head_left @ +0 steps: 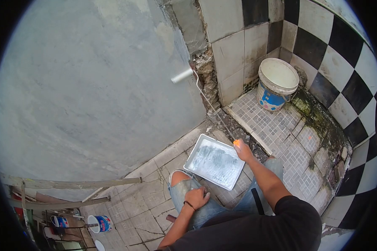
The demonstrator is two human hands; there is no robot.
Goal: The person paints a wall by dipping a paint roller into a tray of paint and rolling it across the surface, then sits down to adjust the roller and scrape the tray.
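Note:
My right hand is closed round the orange handle of a paint roller. The roller's long wire frame reaches up and left, and its white sleeve is at the right edge of the grey wall. Below the handle, a white paint tray lies on the tiled floor in front of my knees, with whitish paint spread over its bottom. My left hand rests on my left thigh, on the torn jeans, with its fingers curled; whether anything is under them is hidden.
A large bucket stands in the corner by the black and white tiled wall. A broken masonry edge borders the grey wall. Wooden bars jut in at the lower left, near a small paint bucket.

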